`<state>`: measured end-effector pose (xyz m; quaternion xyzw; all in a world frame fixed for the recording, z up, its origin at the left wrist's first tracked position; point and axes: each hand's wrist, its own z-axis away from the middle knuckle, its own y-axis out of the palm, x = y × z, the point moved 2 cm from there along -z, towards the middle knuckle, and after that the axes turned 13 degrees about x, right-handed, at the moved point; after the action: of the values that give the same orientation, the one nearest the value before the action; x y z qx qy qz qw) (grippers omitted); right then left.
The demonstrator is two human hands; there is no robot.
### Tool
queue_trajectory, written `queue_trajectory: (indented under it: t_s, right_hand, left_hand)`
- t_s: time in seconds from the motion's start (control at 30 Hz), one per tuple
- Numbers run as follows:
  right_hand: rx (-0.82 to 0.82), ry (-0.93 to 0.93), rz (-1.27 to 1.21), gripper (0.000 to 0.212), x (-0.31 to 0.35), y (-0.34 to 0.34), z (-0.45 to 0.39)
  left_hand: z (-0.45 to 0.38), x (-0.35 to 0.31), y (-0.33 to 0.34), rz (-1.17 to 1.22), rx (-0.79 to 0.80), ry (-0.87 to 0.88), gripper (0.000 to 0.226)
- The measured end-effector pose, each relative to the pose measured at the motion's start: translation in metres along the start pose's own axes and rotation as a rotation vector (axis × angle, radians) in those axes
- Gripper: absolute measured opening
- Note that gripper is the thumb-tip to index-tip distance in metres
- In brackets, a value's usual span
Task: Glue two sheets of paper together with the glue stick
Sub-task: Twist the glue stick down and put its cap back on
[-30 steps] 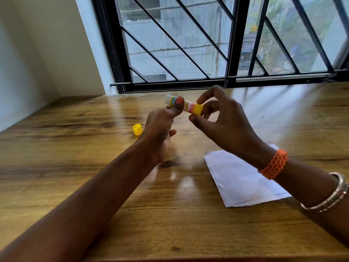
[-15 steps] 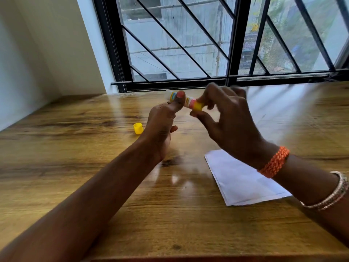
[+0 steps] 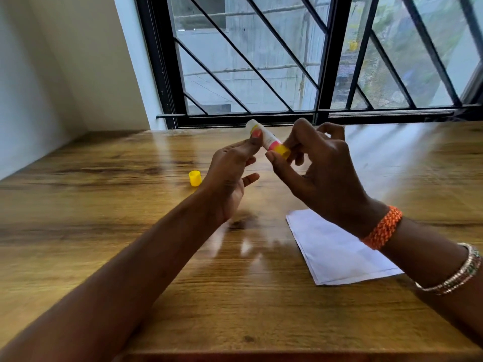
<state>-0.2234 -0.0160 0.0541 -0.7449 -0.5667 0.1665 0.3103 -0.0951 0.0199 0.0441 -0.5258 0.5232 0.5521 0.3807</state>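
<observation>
While both forearms reach in from the bottom edge, I see the near strip of the wooden table (image 3: pixel 235 304) first: glossy brown grain, window glare streaking the middle. White paper (image 3: pixel 337 254) lies flat on it at right, under the right wrist, which covers its far corner; I can't tell if it's one sheet or two stacked. Right wrist has an orange braided band (image 3: pixel 383 227), and a metal bangle (image 3: pixel 456 276) sits nearer my view.

Mid-table, both hands are raised off the surface. Left hand (image 3: pixel 226 184) is partly curled, thumb pressed on the body of the glue stick (image 3: pixel 266 138), other fingers loose. Right hand (image 3: pixel 321 173) pinches the stick's yellow base end between thumb and fingertips. Stick is tilted, white open end pointing up and away to the left, uncapped. Its yellow cap (image 3: pixel 195 178) sits on the table just left of the left hand, apart from it.

Farther back the table runs up to a black-framed window (image 3: pixel 320 74) with diagonal bars; pale building walls and some greenery outside, blurry. Left of that, a plain white wall (image 3: pixel 65 61) meets the table at the far left corner.
</observation>
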Motion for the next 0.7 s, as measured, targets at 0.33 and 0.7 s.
queue_trajectory:
  t_s: [0.33, 0.7]
  right_hand:
    - [0.036, -0.242, 0.568, 0.015, 0.007, 0.004, 0.001]
    - [0.069, 0.164, -0.361, 0.021, -0.007, 0.009, 0.001]
  left_hand:
    - [-0.001, 0.005, -0.009, -0.070, -0.087, -0.067, 0.033]
    - [-0.003, -0.001, -0.003, 0.086, -0.013, -0.033, 0.032]
